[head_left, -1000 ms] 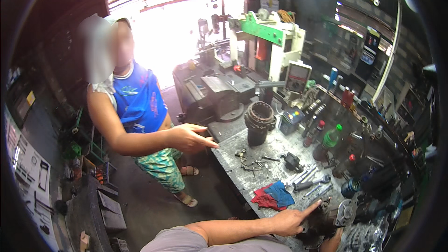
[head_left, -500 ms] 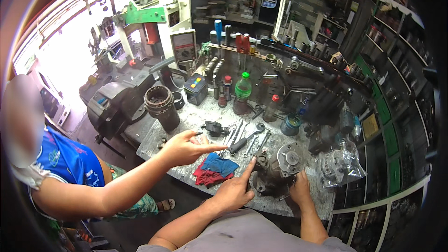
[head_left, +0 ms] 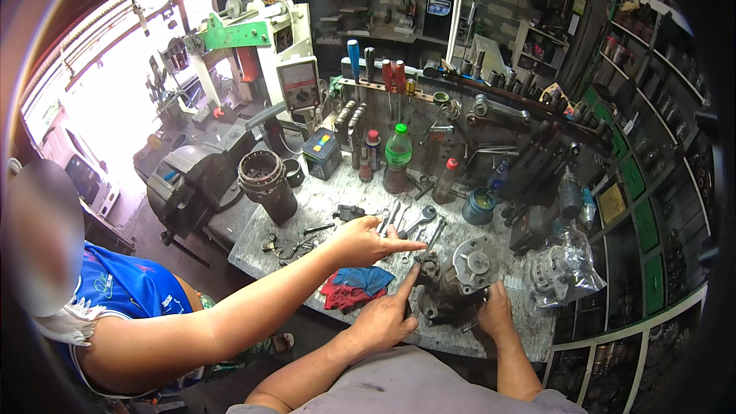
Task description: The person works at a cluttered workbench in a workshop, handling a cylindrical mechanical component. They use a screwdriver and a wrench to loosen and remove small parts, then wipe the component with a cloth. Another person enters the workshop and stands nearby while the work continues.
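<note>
A greasy metal motor unit with a round pale flange [head_left: 474, 262] stands at the bench's near edge. My left hand [head_left: 383, 319] is beside it, its index finger stretched out to a small dark fitting [head_left: 430, 267] on the unit's left side; it grips nothing. At the unit's right side, my right hand [head_left: 497, 311] has its fingers curled in; what they hold is mostly hidden, though a thin metal end shows below them. From the left, a co-worker's hand [head_left: 372, 241] points at the same fitting, just above my left hand.
A blue and red cloth [head_left: 359, 285] lies left of my hand. Behind are a ratchet [head_left: 418, 221], several wrenches, a green-capped bottle [head_left: 399, 149] and a red-capped bottle [head_left: 446, 182]. A bagged metal part [head_left: 561, 272] sits right; a cylindrical housing [head_left: 268, 188] and vise [head_left: 195, 176] stand left.
The co-worker's arm has reached farther right, bringing the pointing finger close to the fitting. My two hands stay nearly in place beside the motor unit. My view has shifted slightly.
</note>
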`<state>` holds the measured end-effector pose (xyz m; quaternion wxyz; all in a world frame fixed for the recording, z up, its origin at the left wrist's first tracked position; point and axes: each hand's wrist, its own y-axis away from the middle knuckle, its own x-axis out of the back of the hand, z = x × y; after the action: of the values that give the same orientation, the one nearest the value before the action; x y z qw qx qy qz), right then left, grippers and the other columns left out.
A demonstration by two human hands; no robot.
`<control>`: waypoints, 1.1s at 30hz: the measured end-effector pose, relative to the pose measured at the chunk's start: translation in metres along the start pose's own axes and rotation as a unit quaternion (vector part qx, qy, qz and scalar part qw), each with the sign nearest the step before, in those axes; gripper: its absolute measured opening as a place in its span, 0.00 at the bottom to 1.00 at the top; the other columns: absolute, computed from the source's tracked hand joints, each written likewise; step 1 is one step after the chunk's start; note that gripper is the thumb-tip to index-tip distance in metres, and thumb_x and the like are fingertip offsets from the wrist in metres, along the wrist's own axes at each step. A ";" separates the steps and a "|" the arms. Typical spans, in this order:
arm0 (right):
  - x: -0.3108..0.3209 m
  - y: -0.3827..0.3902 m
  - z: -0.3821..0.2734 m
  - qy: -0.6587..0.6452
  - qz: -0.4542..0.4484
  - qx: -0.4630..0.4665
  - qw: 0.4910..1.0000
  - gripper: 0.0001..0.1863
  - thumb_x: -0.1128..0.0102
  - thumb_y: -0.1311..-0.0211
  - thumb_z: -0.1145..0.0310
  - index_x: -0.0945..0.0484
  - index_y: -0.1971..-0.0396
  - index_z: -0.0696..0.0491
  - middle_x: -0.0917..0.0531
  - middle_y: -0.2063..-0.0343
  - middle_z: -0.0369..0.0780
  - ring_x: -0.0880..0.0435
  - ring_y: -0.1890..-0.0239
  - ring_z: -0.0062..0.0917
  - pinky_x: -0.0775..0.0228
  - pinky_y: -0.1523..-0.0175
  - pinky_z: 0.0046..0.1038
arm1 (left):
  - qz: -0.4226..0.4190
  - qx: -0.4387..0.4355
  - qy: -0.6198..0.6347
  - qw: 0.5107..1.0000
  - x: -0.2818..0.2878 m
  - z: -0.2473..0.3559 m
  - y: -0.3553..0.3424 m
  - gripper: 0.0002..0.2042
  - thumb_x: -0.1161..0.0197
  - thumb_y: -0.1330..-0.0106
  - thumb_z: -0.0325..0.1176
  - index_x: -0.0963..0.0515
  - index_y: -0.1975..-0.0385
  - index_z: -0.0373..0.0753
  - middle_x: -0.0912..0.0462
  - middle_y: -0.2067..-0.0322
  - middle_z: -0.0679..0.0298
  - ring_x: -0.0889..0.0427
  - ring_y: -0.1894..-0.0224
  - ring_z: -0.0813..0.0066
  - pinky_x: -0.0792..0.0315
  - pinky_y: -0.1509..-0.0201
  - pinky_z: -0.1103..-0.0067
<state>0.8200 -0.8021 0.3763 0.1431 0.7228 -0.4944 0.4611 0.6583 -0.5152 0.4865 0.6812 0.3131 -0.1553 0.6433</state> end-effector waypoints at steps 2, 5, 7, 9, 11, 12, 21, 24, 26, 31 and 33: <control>0.000 0.000 0.000 0.011 -0.007 -0.004 1.000 0.22 0.31 0.45 0.84 0.24 0.50 0.56 0.20 0.52 0.50 0.19 0.46 0.57 0.25 0.43 0.50 | 0.003 -0.004 -0.002 1.000 0.000 0.000 0.001 0.53 0.35 0.32 0.36 0.63 0.13 0.37 0.14 0.68 0.41 0.12 0.59 0.38 0.20 0.47 0.53; 0.001 0.001 0.000 0.011 -0.003 -0.001 1.000 0.22 0.31 0.46 0.84 0.24 0.50 0.56 0.20 0.52 0.50 0.19 0.47 0.57 0.25 0.43 0.50 | 0.012 -0.013 -0.002 1.000 0.000 0.000 0.001 0.53 0.35 0.32 0.36 0.63 0.13 0.37 0.15 0.69 0.41 0.12 0.60 0.38 0.19 0.47 0.53; 0.001 0.001 -0.001 0.011 -0.006 -0.008 1.000 0.23 0.31 0.46 0.84 0.24 0.50 0.56 0.20 0.52 0.50 0.19 0.46 0.56 0.24 0.43 0.50 | 0.012 -0.009 -0.006 1.000 -0.001 -0.001 0.000 0.53 0.35 0.32 0.36 0.63 0.13 0.37 0.15 0.69 0.41 0.12 0.60 0.38 0.19 0.47 0.53; 0.001 0.001 -0.001 0.013 -0.008 -0.010 1.000 0.23 0.31 0.46 0.84 0.23 0.50 0.56 0.20 0.52 0.50 0.19 0.46 0.56 0.24 0.42 0.50 | 0.013 -0.007 0.001 1.000 -0.003 -0.003 -0.001 0.52 0.35 0.32 0.35 0.63 0.12 0.38 0.15 0.69 0.42 0.12 0.61 0.39 0.19 0.47 0.55; 0.001 0.000 -0.002 0.019 -0.012 -0.015 1.000 0.23 0.32 0.46 0.84 0.23 0.49 0.56 0.20 0.51 0.50 0.19 0.45 0.56 0.24 0.42 0.50 | 0.016 -0.011 0.025 1.000 -0.006 -0.009 -0.002 0.52 0.34 0.32 0.34 0.61 0.12 0.40 0.14 0.68 0.43 0.12 0.62 0.42 0.18 0.49 0.57; 0.002 0.000 -0.003 0.020 -0.013 -0.015 1.000 0.23 0.32 0.46 0.84 0.23 0.49 0.56 0.20 0.51 0.50 0.19 0.45 0.56 0.24 0.42 0.49 | 0.018 -0.016 0.049 0.999 -0.008 -0.014 -0.003 0.52 0.33 0.32 0.34 0.60 0.12 0.41 0.14 0.68 0.44 0.11 0.63 0.45 0.17 0.51 0.59; 0.019 0.022 -0.008 -0.018 0.000 -0.050 0.999 0.23 0.30 0.43 0.83 0.22 0.47 0.55 0.18 0.49 0.50 0.17 0.42 0.55 0.22 0.40 0.48 | 0.180 0.047 0.275 0.943 -0.037 -0.107 -0.029 0.15 0.30 0.25 0.26 0.15 0.41 0.33 0.07 0.55 0.60 0.11 0.56 0.77 0.18 0.47 0.76; 0.024 0.033 -0.009 -0.021 0.023 -0.060 0.998 0.22 0.28 0.39 0.82 0.21 0.46 0.55 0.17 0.48 0.50 0.15 0.43 0.54 0.22 0.39 0.45 | 0.153 0.090 0.196 0.964 -0.035 -0.130 -0.049 0.14 0.26 0.25 0.33 0.12 0.46 0.34 0.05 0.60 0.57 0.09 0.59 0.75 0.17 0.50 0.75; 0.027 0.039 -0.010 -0.020 0.033 -0.093 0.995 0.22 0.29 0.40 0.82 0.21 0.45 0.56 0.16 0.48 0.50 0.15 0.43 0.53 0.22 0.39 0.44 | 0.146 0.077 0.138 0.977 -0.033 -0.138 -0.071 0.15 0.25 0.26 0.38 0.11 0.48 0.34 0.06 0.61 0.55 0.09 0.60 0.73 0.17 0.52 0.73; 0.040 0.055 -0.011 0.025 0.048 -0.162 0.985 0.21 0.29 0.39 0.83 0.20 0.45 0.57 0.16 0.48 0.50 0.15 0.44 0.52 0.23 0.37 0.42 | 0.173 0.010 0.081 0.982 -0.041 -0.148 -0.131 0.16 0.26 0.28 0.39 0.12 0.51 0.33 0.08 0.58 0.44 0.08 0.53 0.45 0.18 0.47 0.60; 0.043 0.064 -0.012 0.049 0.040 -0.170 0.983 0.21 0.29 0.39 0.83 0.20 0.46 0.57 0.15 0.48 0.50 0.15 0.44 0.52 0.23 0.37 0.42 | 0.161 -0.006 0.082 0.983 -0.047 -0.151 -0.160 0.16 0.26 0.30 0.39 0.12 0.50 0.34 0.10 0.52 0.42 0.11 0.47 0.40 0.19 0.42 0.57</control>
<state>0.7631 -0.8498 0.4013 0.2697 0.6442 -0.5865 0.4101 0.7795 -0.4539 0.3070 0.5811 0.2258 -0.1510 0.7672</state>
